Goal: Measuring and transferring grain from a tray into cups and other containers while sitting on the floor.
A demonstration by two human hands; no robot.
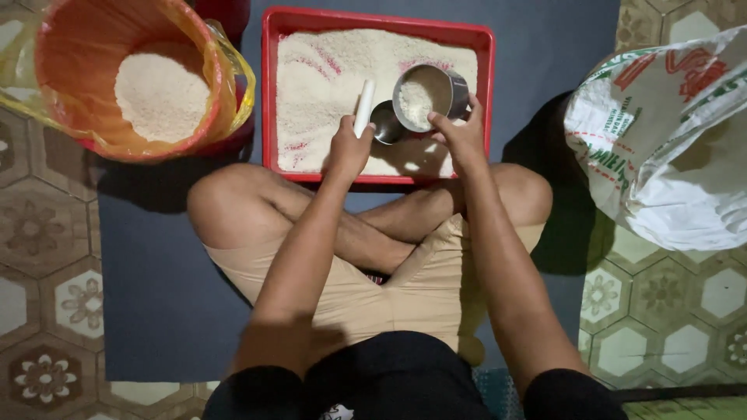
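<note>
Two hands work over one red tray of white rice, far of the crossed legs. Left hand closed around a white-handled scoop, its dark bowl hovering just above the grain. Right hand grips one steel cup by the near side of its wall, tilted, partly filled with rice. Cup looks rigid, smooth, likely slippery; light while part full, best held around the wall. Scoop stiff, held at the handle. Rice loose, spills easily. One orange bucket lined with plastic, holding rice, far left. One white printed sack, soft, slumped, right.
</note>
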